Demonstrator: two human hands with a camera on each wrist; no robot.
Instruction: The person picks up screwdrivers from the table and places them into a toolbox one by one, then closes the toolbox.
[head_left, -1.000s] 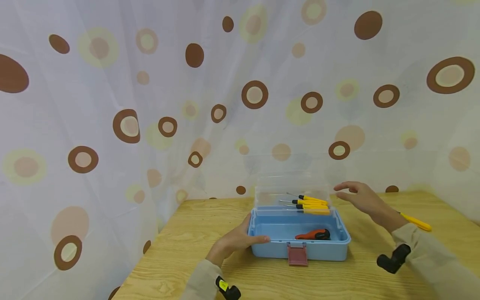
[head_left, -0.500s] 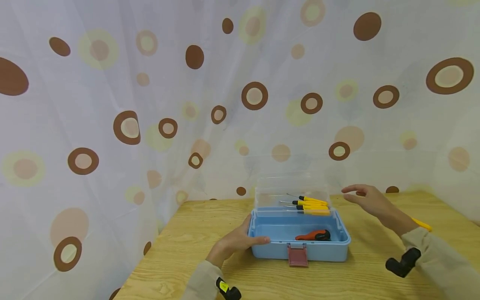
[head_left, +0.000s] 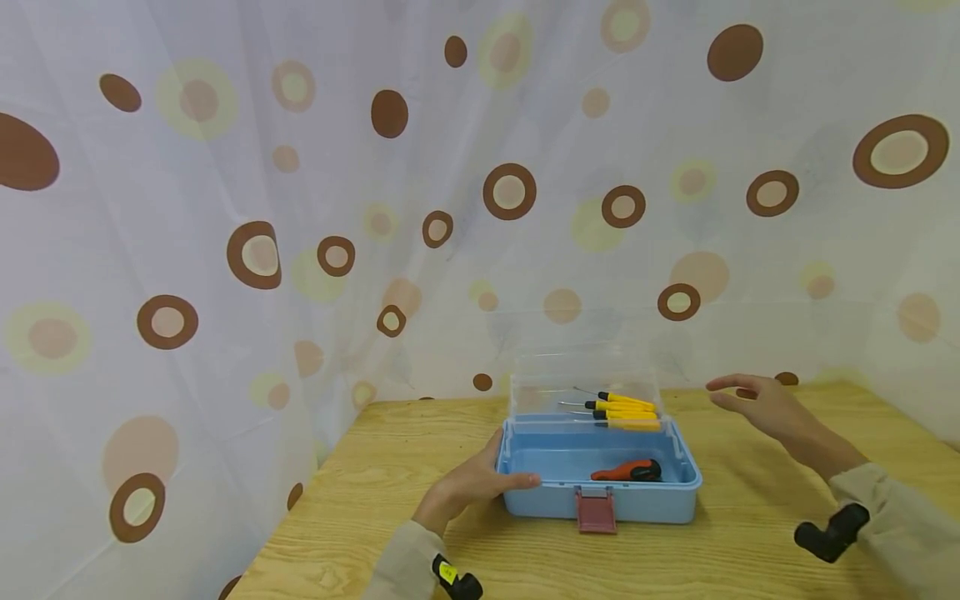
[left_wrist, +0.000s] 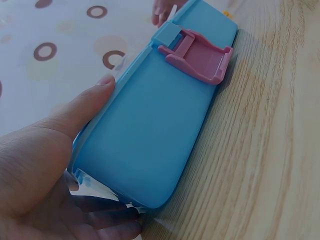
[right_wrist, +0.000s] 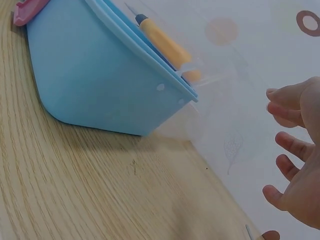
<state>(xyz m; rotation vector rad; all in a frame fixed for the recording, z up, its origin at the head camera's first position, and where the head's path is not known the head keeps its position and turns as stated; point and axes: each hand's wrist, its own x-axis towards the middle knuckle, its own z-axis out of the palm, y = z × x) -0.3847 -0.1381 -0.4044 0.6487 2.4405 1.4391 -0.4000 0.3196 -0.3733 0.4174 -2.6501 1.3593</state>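
A light-blue plastic toolbox [head_left: 600, 502] stands on the table with its clear lid [head_left: 585, 362] raised. My left hand [head_left: 468, 483] grips its left front corner, thumb on the rim and fingers along the end, as the left wrist view shows. Inside lies a short tool with a red-orange and black handle [head_left: 626, 471]. Several slim yellow-handled tools [head_left: 622, 406] with thin metal shafts, one hooked at the tip, rest at the back on the clear plastic. My right hand [head_left: 772, 408] is raised right of the box, empty, fingers loosely bent and apart.
A mauve latch [head_left: 596, 512] hangs down on the box's front. In the right wrist view a thin metal shaft [right_wrist: 249, 232] shows below my right hand. The wooden table [head_left: 360, 533] meets a curtain with brown dots [head_left: 420, 350] behind.
My right hand has drawn away from the box to the right, and its forearm now covers the yellow tool on the table. My left hand and the box have stayed put.
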